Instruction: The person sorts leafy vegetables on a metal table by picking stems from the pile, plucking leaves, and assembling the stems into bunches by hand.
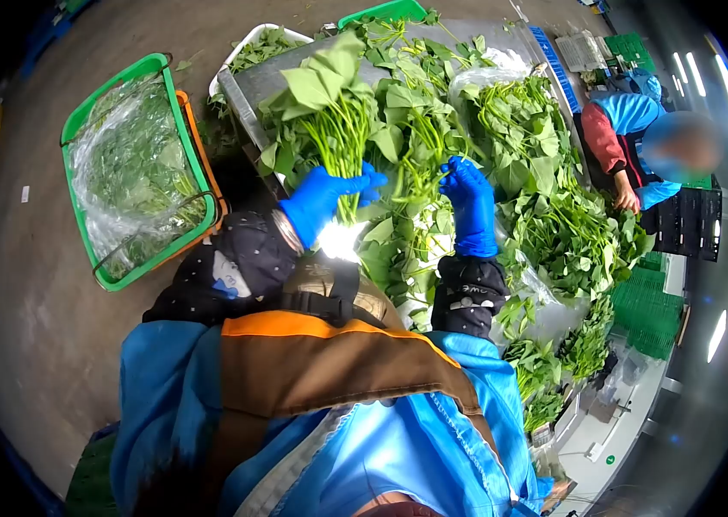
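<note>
My left hand (321, 203), in a blue glove, is wrapped round the lower stems of a bunch of leafy greens (340, 129). Its broad leaves point up and away from me. My right hand (472, 207), gloved in blue too, has its fingers pinched at a leafy green stem (423, 177) beside the bunch. Just where the fingertips meet is hard to make out. Below and around both hands, a thick heap of loose greens (545, 164) covers much of the metal table (252, 108).
To the left on the floor, a green crate (69, 142) lined with clear plastic holds greens and overlaps an orange crate (219, 207). A white basket (282, 33) stands beyond the table. Across the heap, a person (609, 138) reaches toward the leaves. Green crates (647, 314) are at right.
</note>
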Demonstrator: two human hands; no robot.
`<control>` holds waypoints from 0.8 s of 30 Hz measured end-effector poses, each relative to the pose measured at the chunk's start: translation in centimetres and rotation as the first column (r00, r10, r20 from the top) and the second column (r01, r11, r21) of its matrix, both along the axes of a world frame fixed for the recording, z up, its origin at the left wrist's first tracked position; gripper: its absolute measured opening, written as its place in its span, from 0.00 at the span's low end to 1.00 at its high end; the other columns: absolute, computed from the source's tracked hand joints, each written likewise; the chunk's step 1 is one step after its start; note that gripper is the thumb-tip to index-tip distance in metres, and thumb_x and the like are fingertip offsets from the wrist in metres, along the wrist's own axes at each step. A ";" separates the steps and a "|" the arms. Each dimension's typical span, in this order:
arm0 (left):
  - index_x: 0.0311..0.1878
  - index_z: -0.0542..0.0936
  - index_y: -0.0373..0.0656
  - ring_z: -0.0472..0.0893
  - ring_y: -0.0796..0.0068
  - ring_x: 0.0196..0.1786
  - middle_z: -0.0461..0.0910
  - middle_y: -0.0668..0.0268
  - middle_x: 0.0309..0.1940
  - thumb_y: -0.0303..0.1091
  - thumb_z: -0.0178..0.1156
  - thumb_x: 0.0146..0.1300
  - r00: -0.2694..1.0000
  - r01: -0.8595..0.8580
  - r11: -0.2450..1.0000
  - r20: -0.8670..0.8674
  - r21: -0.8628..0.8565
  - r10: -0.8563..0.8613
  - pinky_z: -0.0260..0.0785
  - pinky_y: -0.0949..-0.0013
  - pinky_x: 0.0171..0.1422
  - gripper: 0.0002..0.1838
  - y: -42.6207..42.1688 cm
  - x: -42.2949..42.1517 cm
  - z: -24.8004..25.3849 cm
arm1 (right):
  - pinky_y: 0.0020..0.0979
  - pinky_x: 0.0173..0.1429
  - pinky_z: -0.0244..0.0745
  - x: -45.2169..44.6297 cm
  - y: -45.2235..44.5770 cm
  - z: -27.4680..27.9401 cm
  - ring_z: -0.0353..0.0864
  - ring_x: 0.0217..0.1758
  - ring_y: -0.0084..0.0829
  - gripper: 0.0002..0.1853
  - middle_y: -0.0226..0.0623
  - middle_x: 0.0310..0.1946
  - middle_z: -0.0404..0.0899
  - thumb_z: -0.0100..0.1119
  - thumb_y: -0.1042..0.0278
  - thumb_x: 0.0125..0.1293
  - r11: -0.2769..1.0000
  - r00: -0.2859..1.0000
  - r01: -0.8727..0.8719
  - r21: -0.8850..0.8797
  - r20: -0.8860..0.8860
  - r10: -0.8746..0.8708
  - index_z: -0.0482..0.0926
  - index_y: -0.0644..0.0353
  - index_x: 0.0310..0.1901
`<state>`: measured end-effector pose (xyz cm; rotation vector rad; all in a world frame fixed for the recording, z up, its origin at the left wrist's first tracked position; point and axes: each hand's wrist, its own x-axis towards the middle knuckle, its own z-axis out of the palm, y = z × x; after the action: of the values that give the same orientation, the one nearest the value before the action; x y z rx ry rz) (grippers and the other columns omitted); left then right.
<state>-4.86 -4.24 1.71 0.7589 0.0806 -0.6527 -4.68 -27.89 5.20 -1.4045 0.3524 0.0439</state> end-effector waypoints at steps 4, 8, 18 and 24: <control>0.38 0.76 0.35 0.78 0.75 0.35 0.78 0.63 0.33 0.31 0.62 0.53 0.996 0.025 0.980 0.080 0.199 -0.042 0.69 0.74 0.39 0.12 -1.3 -0.4 0.8 | 0.22 0.38 0.69 -0.4 1.8 -0.4 0.76 0.31 0.22 0.09 0.31 0.28 0.76 0.54 0.67 0.61 0.989 0.999 -0.024 -0.144 0.043 0.030 0.75 0.62 0.38; 0.35 0.77 0.35 0.77 0.79 0.28 0.78 0.66 0.26 0.31 0.63 0.52 0.987 -0.101 0.957 0.145 0.273 0.063 0.67 0.78 0.34 0.10 -2.8 1.4 0.9 | 0.23 0.37 0.69 -1.7 3.9 -0.9 0.74 0.29 0.22 0.08 0.31 0.27 0.75 0.52 0.68 0.62 0.976 0.988 0.015 -0.216 0.156 0.019 0.73 0.64 0.38; 0.37 0.78 0.40 0.78 0.74 0.31 0.79 0.63 0.31 0.30 0.56 0.56 0.877 0.429 0.898 -0.194 -0.096 -0.440 0.71 0.71 0.37 0.07 -7.5 4.0 -5.6 | 0.31 0.35 0.69 -5.2 8.3 -1.5 0.75 0.30 0.42 0.06 0.44 0.30 0.73 0.52 0.73 0.60 0.713 0.904 0.125 -0.690 0.376 0.206 0.72 0.60 0.39; 0.35 0.78 0.38 0.77 0.75 0.35 0.78 0.64 0.32 0.29 0.61 0.54 0.979 0.133 0.987 0.143 0.096 -0.145 0.70 0.71 0.40 0.07 -5.8 3.7 -3.4 | 0.20 0.30 0.63 -7.0 8.8 0.2 0.68 0.27 0.18 0.07 0.25 0.24 0.70 0.57 0.72 0.57 0.960 0.994 -0.023 -0.278 0.095 0.052 0.73 0.63 0.37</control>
<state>-1.17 -10.07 -1.64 0.8999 -0.0829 -0.7265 -11.68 -19.09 5.37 -1.6844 0.2535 -0.0477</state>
